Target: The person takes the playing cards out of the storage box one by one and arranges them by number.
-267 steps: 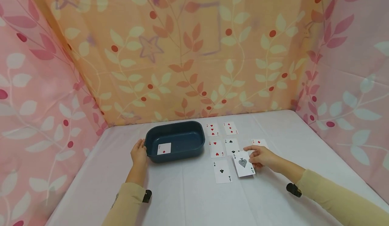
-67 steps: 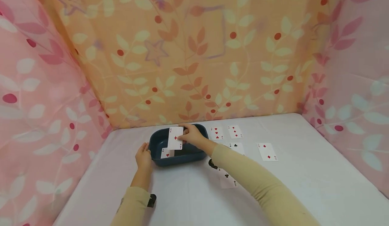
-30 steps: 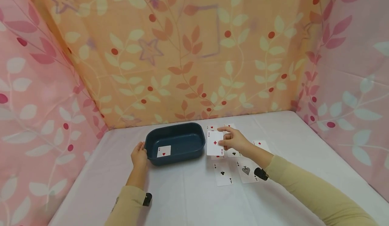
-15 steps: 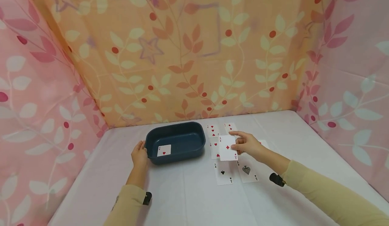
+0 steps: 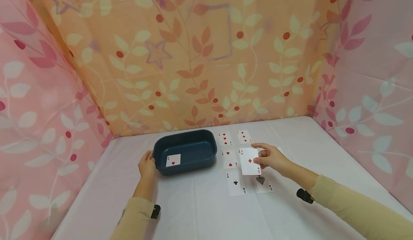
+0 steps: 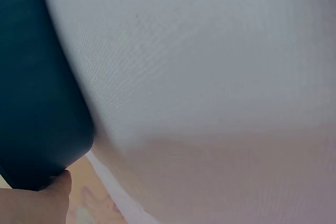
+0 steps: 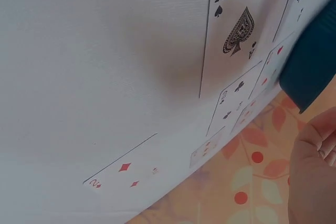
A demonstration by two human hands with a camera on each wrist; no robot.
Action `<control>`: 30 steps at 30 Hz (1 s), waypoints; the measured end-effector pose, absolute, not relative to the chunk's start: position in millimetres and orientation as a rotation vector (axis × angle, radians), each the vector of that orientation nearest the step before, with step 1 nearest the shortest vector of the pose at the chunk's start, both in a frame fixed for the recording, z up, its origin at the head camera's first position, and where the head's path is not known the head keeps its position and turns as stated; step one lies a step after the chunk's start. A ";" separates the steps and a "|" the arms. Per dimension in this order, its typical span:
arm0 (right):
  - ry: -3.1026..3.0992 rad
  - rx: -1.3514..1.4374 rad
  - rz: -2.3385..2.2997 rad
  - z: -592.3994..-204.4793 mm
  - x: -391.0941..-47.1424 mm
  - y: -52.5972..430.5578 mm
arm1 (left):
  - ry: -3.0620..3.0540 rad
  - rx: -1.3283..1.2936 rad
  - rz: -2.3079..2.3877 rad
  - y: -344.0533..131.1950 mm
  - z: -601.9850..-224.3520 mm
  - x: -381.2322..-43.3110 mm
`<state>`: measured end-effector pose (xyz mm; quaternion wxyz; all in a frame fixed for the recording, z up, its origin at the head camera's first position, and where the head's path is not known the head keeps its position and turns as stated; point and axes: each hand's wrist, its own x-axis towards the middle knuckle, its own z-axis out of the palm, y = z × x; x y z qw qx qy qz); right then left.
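Observation:
My left hand (image 5: 146,165) holds the left end of a dark blue basin (image 5: 208,160), its thumb (image 6: 59,184) against the end wall in the left wrist view. An ace of hearts (image 5: 173,160) lies face up inside. My right hand (image 5: 272,160) pinches an ace of diamonds (image 5: 249,166) by its right edge, above the table. This card partly covers the ace of spades (image 5: 264,186) and hides most of the two of clubs (image 7: 231,100). Left of it lie the ace of clubs (image 5: 235,184) and two of hearts (image 5: 229,159). The right wrist view does not show the held card.
A three of hearts (image 5: 224,139) and three of diamonds (image 5: 243,137) form the back row. The two of diamonds (image 7: 124,168) lies farther right, mostly behind my right hand in the head view. Patterned cloth walls (image 5: 200,71) surround the white-covered table (image 5: 200,204).
Earlier the right hand held the ace of spades, which now lies on the table. It then lifted the ace of diamonds from the basin and carried it right, exposing the ace of hearts.

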<state>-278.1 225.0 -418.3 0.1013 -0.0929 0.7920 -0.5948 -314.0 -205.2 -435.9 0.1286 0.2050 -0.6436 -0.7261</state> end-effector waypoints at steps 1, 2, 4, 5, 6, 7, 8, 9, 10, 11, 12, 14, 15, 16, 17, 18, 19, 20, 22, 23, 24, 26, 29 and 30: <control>2.339 -0.270 -1.755 -418.7 -277.2 226.4 | -1.875 0.597 -2.107 -205.3 -436.2 -314.2; 2.340 -0.267 -1.752 -418.9 -276.4 227.5 | -1.875 0.597 -2.106 -205.5 -436.6 -314.5; 2.339 -0.261 -1.752 -418.7 -274.4 229.4 | -1.875 0.599 -2.104 -205.8 -437.0 -314.9; 2.337 -0.258 -1.753 -418.6 -273.4 230.4 | -1.875 0.600 -2.102 -206.0 -436.9 -315.0; 2.335 -0.256 -1.753 -418.4 -272.6 231.3 | -1.876 0.601 -2.103 -206.3 -437.5 -315.6; 2.331 -0.257 -1.754 -418.1 -271.8 232.2 | -1.876 0.604 -2.101 -206.5 -437.5 -315.7; 2.327 -0.255 -1.755 -418.1 -271.1 233.1 | -1.873 0.604 -2.103 -206.7 -437.6 -316.1; 2.323 -0.252 -1.754 -418.0 -270.3 234.2 | -1.870 0.607 -2.107 -206.7 -437.3 -316.0; 2.319 -0.249 -1.755 -418.1 -269.6 235.4 | -1.874 0.609 -2.105 -206.6 -437.5 -316.1; 2.314 -0.245 -1.756 -418.3 -268.9 236.7 | -1.877 0.613 -2.105 -206.4 -437.4 -316.0; 2.313 -0.240 -1.752 -418.5 -268.0 238.1 | -1.878 0.614 -2.107 -206.2 -437.1 -315.8; 2.314 -0.228 -1.745 -419.2 -266.5 241.3 | -1.878 0.617 -2.110 -205.9 -436.7 -315.6; 2.315 -0.219 -1.742 -419.5 -265.7 242.9 | -1.881 0.619 -2.110 -205.9 -436.6 -315.5; 2.314 -0.210 -1.740 -420.0 -264.7 244.4 | -1.882 0.617 -2.109 -205.8 -436.5 -315.6; 2.316 -0.201 -1.735 -420.5 -263.8 245.9 | -1.882 0.618 -2.110 -205.6 -436.3 -315.6; 2.319 -0.190 -1.731 -421.0 -262.9 247.3 | -1.880 0.618 -2.111 -205.8 -436.3 -315.9; 2.321 -0.177 -1.727 -421.6 -261.9 248.7 | -1.881 0.621 -2.110 -206.0 -436.4 -316.2; 2.327 -0.167 -1.718 -422.2 -260.9 249.9 | -1.877 0.619 -2.112 -206.3 -436.6 -316.5; 2.330 -0.145 -1.709 -423.4 -258.8 252.7 | -1.872 0.619 -2.115 -206.7 -436.7 -316.8; 2.334 -0.135 -1.703 -424.2 -257.9 254.2 | -1.873 0.624 -2.114 -206.8 -436.8 -316.8; 2.336 -0.126 -1.699 -425.0 -257.0 255.8 | -1.873 0.620 -2.114 -207.1 -437.1 -316.9; 2.343 -0.123 -1.687 -426.5 -255.5 259.4 | -1.873 0.623 -2.114 -207.2 -437.3 -316.5; 2.352 -0.122 -1.680 -428.3 -253.7 265.0 | -1.895 0.631 -2.097 -206.8 -437.3 -315.4; 2.357 -0.122 -1.673 -428.6 -252.9 266.7 | -1.902 0.631 -2.092 -206.8 -437.5 -315.1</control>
